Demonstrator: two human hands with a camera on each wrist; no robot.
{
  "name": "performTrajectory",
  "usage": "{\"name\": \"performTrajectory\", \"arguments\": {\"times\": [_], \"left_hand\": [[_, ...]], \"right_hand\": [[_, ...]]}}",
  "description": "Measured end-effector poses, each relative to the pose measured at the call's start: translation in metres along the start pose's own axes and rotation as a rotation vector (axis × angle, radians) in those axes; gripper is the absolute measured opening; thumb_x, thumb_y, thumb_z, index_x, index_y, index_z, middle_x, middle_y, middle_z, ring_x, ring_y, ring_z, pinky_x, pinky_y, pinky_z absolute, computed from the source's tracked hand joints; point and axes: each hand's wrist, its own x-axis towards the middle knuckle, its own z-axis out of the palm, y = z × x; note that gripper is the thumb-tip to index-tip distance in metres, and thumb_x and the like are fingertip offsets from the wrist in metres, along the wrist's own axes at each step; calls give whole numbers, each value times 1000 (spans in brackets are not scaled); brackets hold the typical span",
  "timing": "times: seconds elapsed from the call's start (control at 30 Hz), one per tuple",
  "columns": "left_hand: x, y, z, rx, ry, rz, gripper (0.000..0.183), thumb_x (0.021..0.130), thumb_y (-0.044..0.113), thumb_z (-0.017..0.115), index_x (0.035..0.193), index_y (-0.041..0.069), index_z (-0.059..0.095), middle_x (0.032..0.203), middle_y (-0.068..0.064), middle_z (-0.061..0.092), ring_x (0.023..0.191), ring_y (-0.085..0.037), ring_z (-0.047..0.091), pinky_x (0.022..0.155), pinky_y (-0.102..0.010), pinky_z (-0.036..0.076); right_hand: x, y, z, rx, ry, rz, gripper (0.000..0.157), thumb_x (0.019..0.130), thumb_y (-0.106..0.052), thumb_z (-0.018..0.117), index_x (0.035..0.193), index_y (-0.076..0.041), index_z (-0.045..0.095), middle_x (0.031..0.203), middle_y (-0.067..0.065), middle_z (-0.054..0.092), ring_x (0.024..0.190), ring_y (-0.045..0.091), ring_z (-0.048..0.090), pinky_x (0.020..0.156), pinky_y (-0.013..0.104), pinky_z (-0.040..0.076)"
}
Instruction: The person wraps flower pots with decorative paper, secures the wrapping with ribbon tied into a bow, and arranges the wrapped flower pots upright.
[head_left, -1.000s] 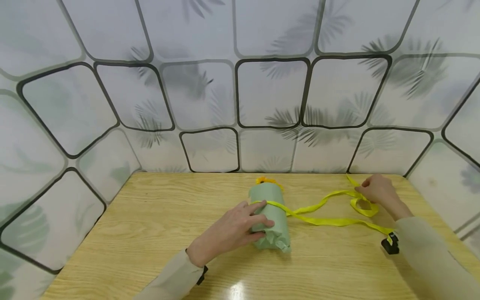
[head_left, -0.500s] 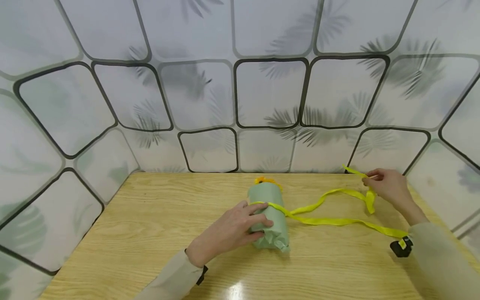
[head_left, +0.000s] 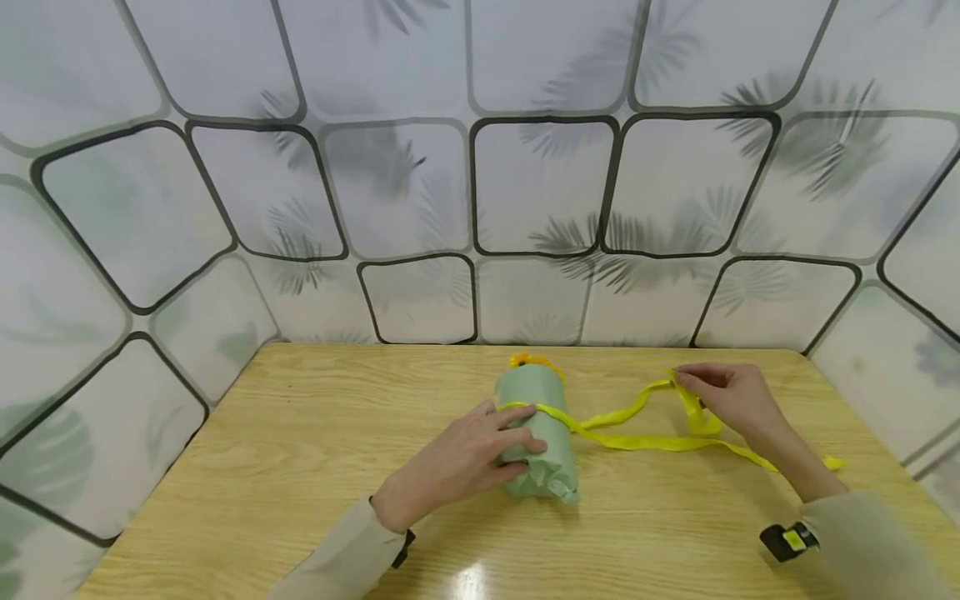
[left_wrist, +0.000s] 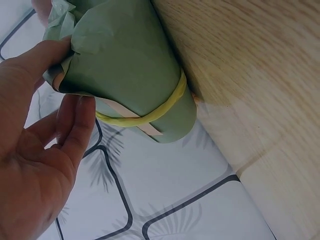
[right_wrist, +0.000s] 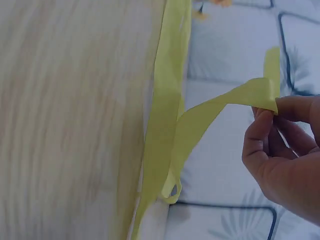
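A bouquet wrapped in green paper (head_left: 531, 387) lies on the wooden table, orange-yellow petals showing at its far end and crumpled paper at the near end. Yellow ribbon (head_left: 652, 443) passes around its middle, crosses at its right side and trails off in two tails. My left hand (head_left: 461, 454) holds the bouquet from the left, its index finger on the ribbon band. In the left wrist view, thumb and fingers bracket the loose paper edge (left_wrist: 110, 107). Off to the right, my right hand (head_left: 738, 400) pinches one ribbon tail between thumb and fingers; a short end sticks up past them (right_wrist: 271, 62).
The other ribbon tail (head_left: 834, 463) runs along the table beneath my right forearm. A patterned white wall covering (head_left: 420, 300) rises behind the table's far edge. Black wrist cameras (head_left: 787, 542) sit at both cuffs.
My right hand first drew the pinched ribbon tail right, then brought it back left and nearer the bouquet. The left hand and bouquet have stayed in place.
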Motion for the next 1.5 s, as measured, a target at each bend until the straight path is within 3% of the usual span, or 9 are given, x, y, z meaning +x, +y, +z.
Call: {"name": "performTrajectory", "arguments": {"times": [0.1, 0.2, 0.33, 0.5, 0.7, 0.9, 1.23, 1.37, 1.5], "left_hand": [[0, -1, 0, -1, -2, -2, 26, 92, 25, 78, 117, 28, 72, 143, -6, 64, 128, -20, 63, 76, -22, 39], [-1, -1, -1, -10, 2, 2, 25, 93, 24, 77, 118, 27, 72, 143, -6, 64, 129, -20, 62, 77, -23, 39], [-1, -2, -2, -19, 4, 7, 27, 92, 21, 75, 119, 27, 72, 142, -5, 65, 133, -20, 60, 79, -24, 40], [-1, -1, -2, -14, -3, 11, 33, 89, 17, 74, 120, 27, 72, 144, -8, 63, 129, -21, 63, 79, -24, 41], [0, -1, -1, -11, -4, 12, 34, 88, 16, 75, 120, 27, 72, 145, -10, 62, 115, -20, 66, 77, -22, 40], [0, -1, -2, -7, -4, 11, 34, 88, 15, 75, 119, 27, 73, 144, -9, 63, 121, -21, 65, 79, -23, 41], [0, -1, -2, 0, -11, 9, 35, 88, 14, 76, 120, 28, 72, 146, -8, 61, 109, -19, 64, 81, -25, 46], [0, -1, -3, -8, -26, 3, 35, 89, 14, 76, 121, 28, 72, 147, -8, 61, 115, -19, 65, 82, -26, 46], [-1, -2, -3, 5, -21, 7, 36, 89, 15, 77, 122, 28, 72, 147, -8, 61, 96, -14, 61, 79, -24, 45]], "right_hand": [[-6, -13, 15, 9, 3, -64, 40, 103, -33, 63, 129, -3, 71, 101, -21, 75, 87, -6, 64, 73, 23, 57], [-9, -26, 31, 8, 28, -138, 31, 101, -28, 67, 121, -6, 75, 105, -4, 79, 87, -7, 66, 73, 19, 57], [-9, -42, 51, -11, 73, -213, 19, 97, -23, 73, 109, -9, 77, 100, 11, 79, 78, -4, 67, 64, 20, 55], [-6, -57, 76, -10, 104, -269, 7, 93, -18, 77, 97, -13, 77, 89, 6, 77, 66, 2, 62, 57, 22, 50], [-4, -69, 94, 7, 130, -301, 5, 91, -17, 79, 95, -13, 79, 87, 5, 78, 68, 0, 64, 59, 20, 52], [-2, -79, 104, -3, 147, -304, 6, 91, -18, 79, 95, -14, 80, 86, 3, 78, 69, -2, 64, 61, 19, 53], [3, -100, 122, 23, 73, -364, 11, 93, -19, 77, 100, -11, 81, 91, 5, 80, 73, 8, 70, 64, 20, 55], [-2, -103, 123, 8, 84, -422, 14, 94, -16, 76, 104, -9, 81, 96, 5, 80, 79, 17, 75, 68, 26, 60], [-10, -98, 117, -79, 156, -612, 12, 89, -7, 78, 101, -8, 80, 100, 4, 80, 84, 20, 76, 71, 34, 62]]}}
